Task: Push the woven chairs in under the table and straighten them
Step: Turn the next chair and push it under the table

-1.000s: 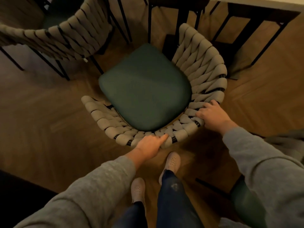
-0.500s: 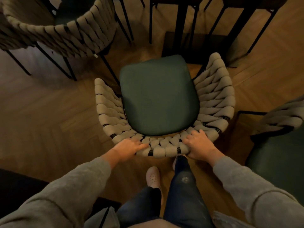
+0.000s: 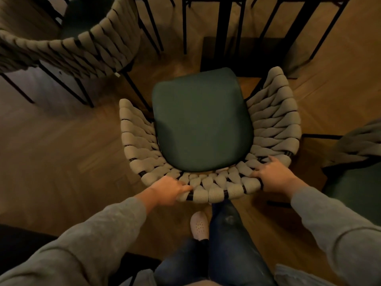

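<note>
A woven chair (image 3: 274, 120) with a beige rope back and a dark green seat cushion stands right in front of me, its open front facing the black table legs (image 3: 223, 32) at the top. My left hand (image 3: 167, 191) grips the back rim at its left rear. My right hand (image 3: 274, 178) grips the rim at the right rear, fingers curled over the rope. A second woven chair (image 3: 78, 50) stands at the upper left, and part of a third woven chair (image 3: 358, 145) shows at the right edge.
Wooden herringbone floor (image 3: 61, 162) lies all around. Thin black chair legs (image 3: 82, 91) stand close on the left. My legs and a light slipper (image 3: 199, 225) are right behind the chair. A dark object sits at the bottom left corner.
The chair has turned from an angled position to face the table squarely. Both hands shifted along the back rim, and the right hand now sits further out to the right.
</note>
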